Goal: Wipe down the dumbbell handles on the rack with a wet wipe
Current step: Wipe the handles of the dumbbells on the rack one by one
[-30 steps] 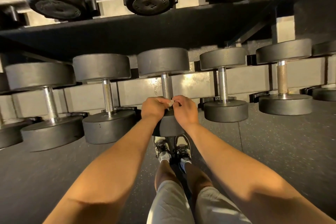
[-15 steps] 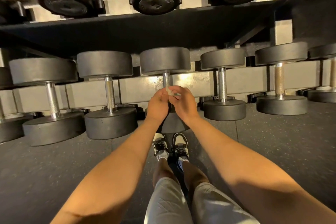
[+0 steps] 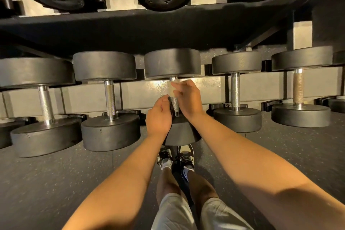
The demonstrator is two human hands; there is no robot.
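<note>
The right hand (image 3: 188, 97) pinches a pale wet wipe (image 3: 171, 89) around the steel dumbbell handle (image 3: 175, 103); the left hand (image 3: 158, 115), at seven o'clock, has an unclear grip.

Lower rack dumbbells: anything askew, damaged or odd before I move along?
One oddity: the far-right handle is tan-brown, while the neighbouring handle and the rest are silver. Whether that is rust, wear or discolouration, I cannot tell. Nothing else stands out.
</note>
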